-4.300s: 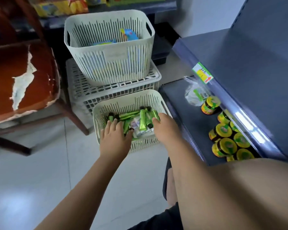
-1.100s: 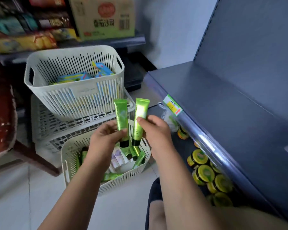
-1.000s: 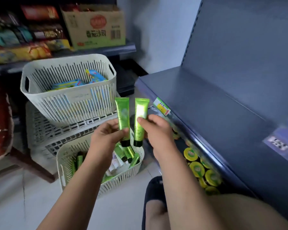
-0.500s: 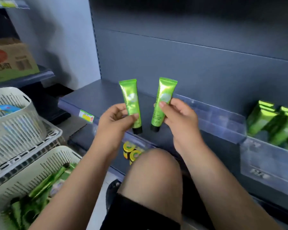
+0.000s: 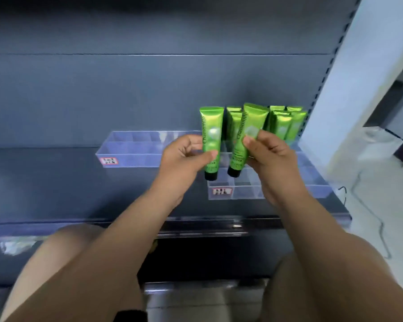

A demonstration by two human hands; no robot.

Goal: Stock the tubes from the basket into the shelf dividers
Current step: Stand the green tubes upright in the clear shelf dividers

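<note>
My left hand [image 5: 184, 159] pinches a green tube [image 5: 211, 135] with a black cap, cap down. My right hand [image 5: 270, 156] pinches a second green tube [image 5: 247, 129] the same way. Both tubes hang above the front cells of a clear plastic divider [image 5: 240, 191] on the dark shelf [image 5: 56, 182]. Several green tubes [image 5: 284, 124] stand upright in that divider's back cells. A second clear divider [image 5: 130, 147] sits to the left with no tubes in it. The basket is out of view.
The shelf's grey back panel [image 5: 126, 89] rises behind the dividers. A clear strip [image 5: 196, 224] runs along the shelf's front edge. My knees are low in the frame. A white floor with a thin cable [image 5: 379, 219] lies to the right of the shelf.
My view has swung right from the basket to face the shelf. Both hands carried their tubes up and over to the right-hand divider.
</note>
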